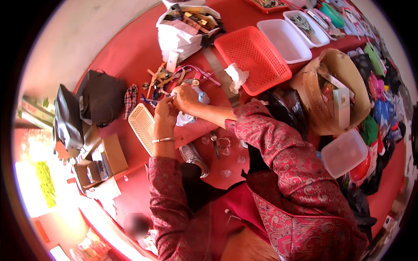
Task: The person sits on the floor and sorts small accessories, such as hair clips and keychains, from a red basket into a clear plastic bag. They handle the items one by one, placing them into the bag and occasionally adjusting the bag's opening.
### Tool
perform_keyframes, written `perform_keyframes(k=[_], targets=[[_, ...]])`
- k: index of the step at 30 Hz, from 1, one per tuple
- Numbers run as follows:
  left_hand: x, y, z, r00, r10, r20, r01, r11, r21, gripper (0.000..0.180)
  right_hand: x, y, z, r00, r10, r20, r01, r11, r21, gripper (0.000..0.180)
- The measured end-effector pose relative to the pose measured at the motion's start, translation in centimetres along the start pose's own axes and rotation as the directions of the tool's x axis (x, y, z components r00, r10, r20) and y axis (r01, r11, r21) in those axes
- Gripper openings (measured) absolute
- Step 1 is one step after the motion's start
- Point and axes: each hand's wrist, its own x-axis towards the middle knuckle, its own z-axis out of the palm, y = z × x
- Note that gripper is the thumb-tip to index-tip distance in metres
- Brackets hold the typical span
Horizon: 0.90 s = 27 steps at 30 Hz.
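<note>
My left hand (164, 112) and my right hand (184, 97) meet over the red table (130, 52), fingers pinched together on a small whitish piece between them; what it is I cannot tell. A silver bangle sits on my left wrist. A crumpled clear plastic bag (187, 117) lies just under the hands. A heap of watch straps and small watch parts (174, 78) lies right behind my hands. A cream perforated tray (143, 126) sits beside my left hand.
A red mesh basket (252, 58) with a white tissue (237, 76), white tubs (285, 41), a white bag of parts (183, 30), a brown bag (331, 91), a clear lidded box (344, 153), dark pouches (102, 98) and a cardboard box (102, 163) surround me.
</note>
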Motion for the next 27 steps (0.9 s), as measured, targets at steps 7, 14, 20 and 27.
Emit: perform_keyframes(k=[7,14,20,27], targets=[[0.6,-1.1,0.2,0.995,0.098,-0.035,-0.089,0.974,0.208,0.010,1.6,0.6,-2.7,0.880,-0.342,0.329,0.358,0.934,0.013,0.014],[-2.5,1.0,1.7,0.985,0.140,-0.105,-0.109,0.959,0.261,0.008,3.8,5.9,-1.6,0.754,-0.434,0.493,0.400,0.899,0.179,0.064],[-1.4,1.7,0.0,0.992,0.099,-0.079,-0.102,0.994,-0.036,0.012,0.8,5.2,1.3,0.752,-0.296,0.588,0.193,0.953,0.233,0.020],[-3.9,4.5,-1.9,0.949,0.242,-0.199,-0.154,0.913,0.377,0.016,1.3,6.7,1.3,0.818,-0.108,0.565,-0.430,0.539,0.724,0.029]])
